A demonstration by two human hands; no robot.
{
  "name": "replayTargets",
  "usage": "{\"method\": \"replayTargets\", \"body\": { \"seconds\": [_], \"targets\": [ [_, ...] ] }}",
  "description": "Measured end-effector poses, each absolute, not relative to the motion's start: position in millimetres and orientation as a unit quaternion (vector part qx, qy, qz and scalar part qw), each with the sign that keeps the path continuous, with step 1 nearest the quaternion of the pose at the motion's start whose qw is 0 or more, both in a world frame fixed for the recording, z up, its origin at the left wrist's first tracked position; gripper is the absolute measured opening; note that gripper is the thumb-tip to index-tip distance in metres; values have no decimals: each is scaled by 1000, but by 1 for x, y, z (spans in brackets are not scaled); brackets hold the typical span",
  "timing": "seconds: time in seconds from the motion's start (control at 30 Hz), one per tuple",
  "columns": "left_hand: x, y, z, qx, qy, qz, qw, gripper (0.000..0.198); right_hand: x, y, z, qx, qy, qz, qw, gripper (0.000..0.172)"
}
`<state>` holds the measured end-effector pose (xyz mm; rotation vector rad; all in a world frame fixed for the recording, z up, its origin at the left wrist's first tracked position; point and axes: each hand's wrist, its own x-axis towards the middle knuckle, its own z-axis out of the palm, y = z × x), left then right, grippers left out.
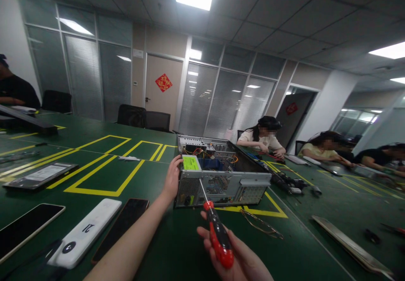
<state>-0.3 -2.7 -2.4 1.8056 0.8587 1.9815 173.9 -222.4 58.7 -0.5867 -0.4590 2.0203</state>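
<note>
An open computer case (221,179) lies on its side on the green table, rear panel toward me, with cables and a power supply bearing a green label (191,163) inside. My left hand (172,179) grips the case's near left corner, fingers wrapped over its top edge. My right hand (240,259) lies palm up with fingers loosely curled around a screwdriver (218,234) with a red and black handle. Its metal shaft points up toward the rear panel, tip near the power supply's corner.
To my left lie a white power bank (85,232), a dark phone (122,224) and tablets (39,175). Glasses (261,225) and a metal side panel (351,245) rest on the right. Yellow tape (104,175) marks the table. Other people work at the far right and far left.
</note>
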Motion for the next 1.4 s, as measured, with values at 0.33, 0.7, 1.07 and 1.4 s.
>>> {"method": "replayTargets", "body": {
  "seconds": [0.33,0.7,1.07,1.4],
  "targets": [
    [-1,-3,-2,636,299,692,166,43,178,-224,57,-227,-239,803,497,49],
    [-1,-4,-2,636,302,690,168,42,177,-216,42,-199,-231,819,485,49],
    [-1,-1,-4,636,296,694,164,41,176,-216,38,-206,-236,817,484,48],
    [-1,-4,-2,635,299,692,169,41,176,-220,48,-211,-216,822,483,43]
  ]
}}
